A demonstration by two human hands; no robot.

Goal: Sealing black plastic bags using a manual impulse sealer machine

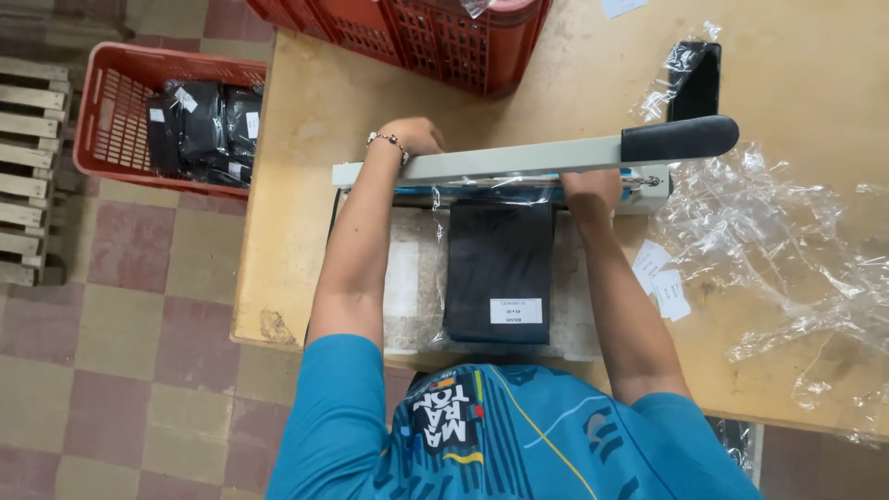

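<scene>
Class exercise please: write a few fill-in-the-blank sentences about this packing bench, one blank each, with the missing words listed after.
1. The left hand rests on the sealer's ____ arm.
2. The folded garment inside the clear bag is ____ in colour.
3. The crate on the floor, holding packed bags, is ____.
4. The sealer arm ends in a black ____.

Missing words: grey; black; red; handle

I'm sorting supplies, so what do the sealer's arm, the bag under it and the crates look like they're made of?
Sealer arm: probably painted metal, pale and matte, with a black rubbery-looking grip. Bag: thin clear plastic film, glossy and crinkled, around a dark folded garment. Crates: red moulded plastic with lattice walls.
</scene>
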